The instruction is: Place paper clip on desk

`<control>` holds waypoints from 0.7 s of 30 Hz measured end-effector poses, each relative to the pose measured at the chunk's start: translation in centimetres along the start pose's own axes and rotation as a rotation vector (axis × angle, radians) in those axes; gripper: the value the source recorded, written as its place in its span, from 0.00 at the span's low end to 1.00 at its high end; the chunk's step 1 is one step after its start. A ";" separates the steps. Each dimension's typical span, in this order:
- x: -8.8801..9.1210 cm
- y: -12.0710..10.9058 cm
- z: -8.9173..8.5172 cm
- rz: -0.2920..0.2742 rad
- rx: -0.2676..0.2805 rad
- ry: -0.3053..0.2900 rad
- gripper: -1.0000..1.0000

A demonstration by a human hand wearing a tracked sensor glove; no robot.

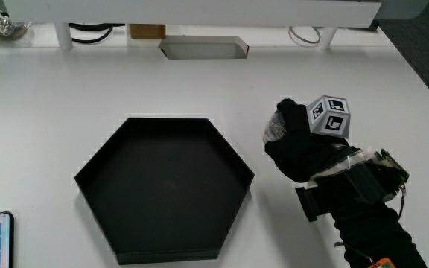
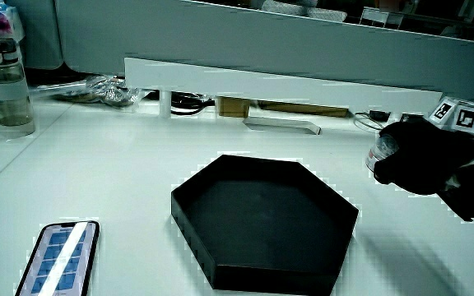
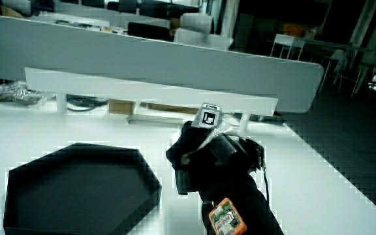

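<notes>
Item: paper clip (image 1: 275, 128), light, small, slippery.
You are gripping it in the curled hand (image 1: 304, 145), hovering at three o'clock of the black tray (image 1: 95, 160); pinch it flat.

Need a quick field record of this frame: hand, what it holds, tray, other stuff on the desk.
hand: black-gloved hand beside the black hexagonal tray, low over the white desk, fingers curled
held item: something pale and shiny shows at the fingertips; cannot confirm it is a paper clip
tray contents: none visible
marker: small patterned cube on the back of the hand
other items: smartphone at the desk's near edge; clear water bottle
</notes>
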 end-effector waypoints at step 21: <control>5.0 2.1 -7.9 -0.177 -0.163 -0.069 0.50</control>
